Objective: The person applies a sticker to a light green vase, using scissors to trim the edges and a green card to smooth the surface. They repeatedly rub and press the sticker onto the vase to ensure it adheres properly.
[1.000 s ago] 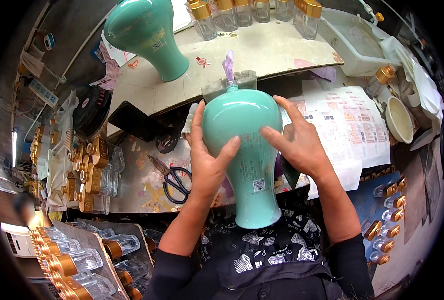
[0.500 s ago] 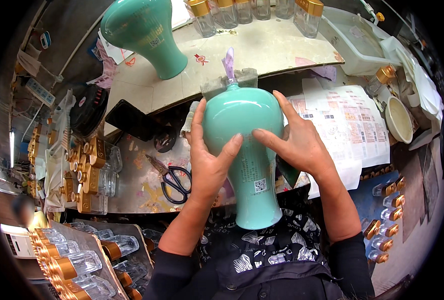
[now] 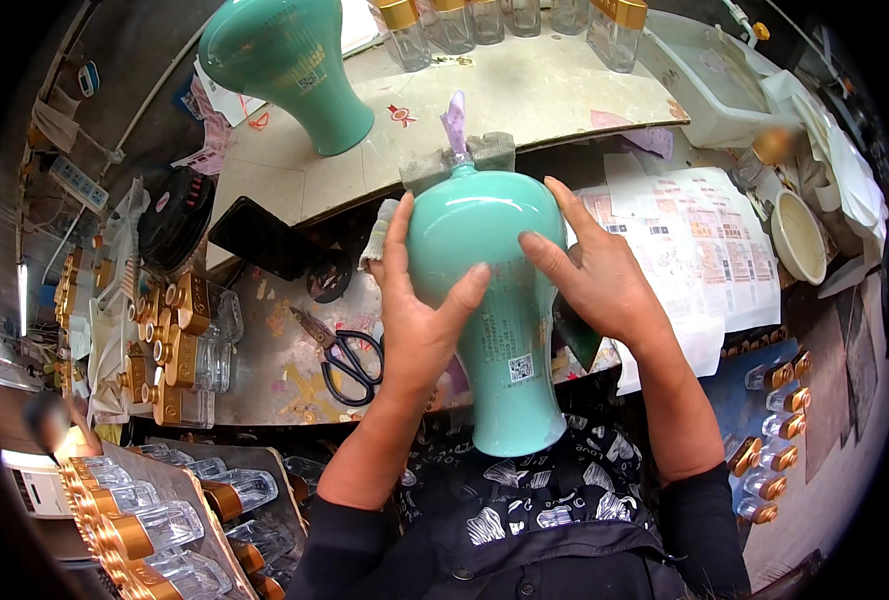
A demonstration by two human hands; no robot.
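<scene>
A glossy turquoise vase-shaped bottle lies with its wide shoulder away from me and its flared base toward my apron. Gold lettering and a square code mark its front. My left hand is wrapped round its left side, thumb on the front. The right side is gripped by my right hand, with its thumb resting near the shoulder. At the bottle's neck sits a strip of lilac cloth, beside a grey cloth pad. Black-handled scissors lie left of my left hand.
A second turquoise bottle stands on the raised board, with several gold-capped glass bottles behind. Printed sheets lie right, near a cream bowl. A black phone is at left. A tray of glass bottles sits lower left.
My right thumb has slid up and to the right on the bottle's front. The left thumb has shifted slightly. The bottle stays almost in place between both hands.
</scene>
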